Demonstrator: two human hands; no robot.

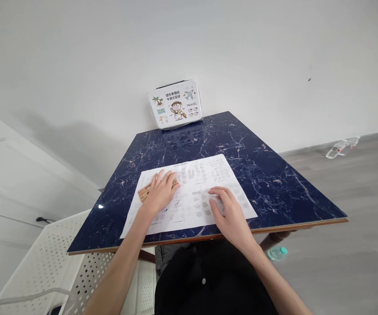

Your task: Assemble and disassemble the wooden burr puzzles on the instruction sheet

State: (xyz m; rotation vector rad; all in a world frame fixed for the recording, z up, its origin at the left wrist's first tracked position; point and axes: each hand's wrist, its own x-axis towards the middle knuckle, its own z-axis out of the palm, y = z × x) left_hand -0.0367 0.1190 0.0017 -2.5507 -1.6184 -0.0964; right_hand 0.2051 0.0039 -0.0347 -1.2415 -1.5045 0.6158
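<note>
"Head view: surface, room?"
"Blue marbled table [267, 183]; case [177, 105] placed at twelve o'clock before white wall [257, 65]."
"Grip?"
"Wooden piece [143, 191] covered at the printed sheet [189, 214]'s nine o'clock by left hand [160, 192], spread; right hand [230, 214] seen at four, thumb parted from fingers."

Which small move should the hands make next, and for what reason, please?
Perhaps the left hand could slide the brown piece off the printed sheet, since the piece covers part of the sheet and the hand lies over it.
</note>
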